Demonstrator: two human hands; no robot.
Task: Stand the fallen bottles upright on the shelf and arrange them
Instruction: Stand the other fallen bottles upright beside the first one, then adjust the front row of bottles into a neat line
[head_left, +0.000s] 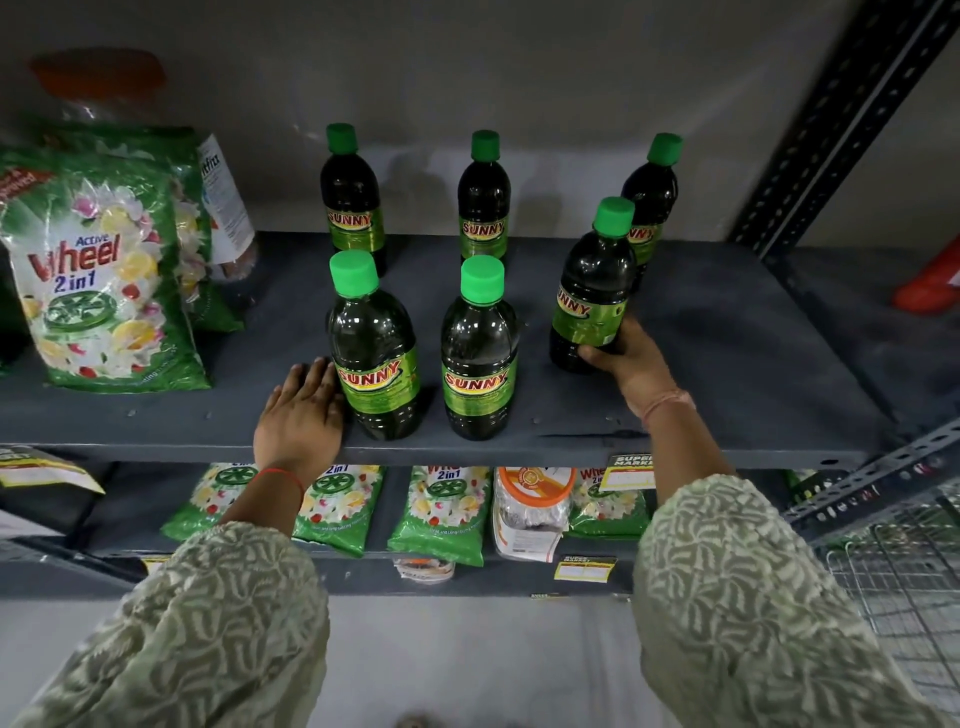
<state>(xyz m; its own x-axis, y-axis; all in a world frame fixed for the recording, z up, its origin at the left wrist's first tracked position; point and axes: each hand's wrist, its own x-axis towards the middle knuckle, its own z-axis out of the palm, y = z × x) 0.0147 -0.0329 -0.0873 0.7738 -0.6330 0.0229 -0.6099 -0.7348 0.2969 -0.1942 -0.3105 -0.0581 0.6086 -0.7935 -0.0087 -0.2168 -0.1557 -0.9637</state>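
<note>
Several dark green Sunny bottles with bright green caps stand upright on the grey shelf (727, 364), in a back row and a front row. My right hand (631, 364) grips the base of the front right bottle (592, 296), which leans slightly left. My left hand (301, 410) lies flat on the shelf's front edge, fingers together, touching the side of the front left bottle (374, 353). The front middle bottle (478, 358) stands free between them. Behind stand the back left bottle (352, 197), back middle bottle (484, 197) and back right bottle (652, 197).
A Wheel detergent bag (104, 280) stands at the shelf's left, with a clear jar (228, 208) behind it. The lower shelf holds more detergent bags (441, 514) and a jar with an orange lid (530, 504). A slotted metal upright (831, 135) rises at right, beside a wire basket (904, 587).
</note>
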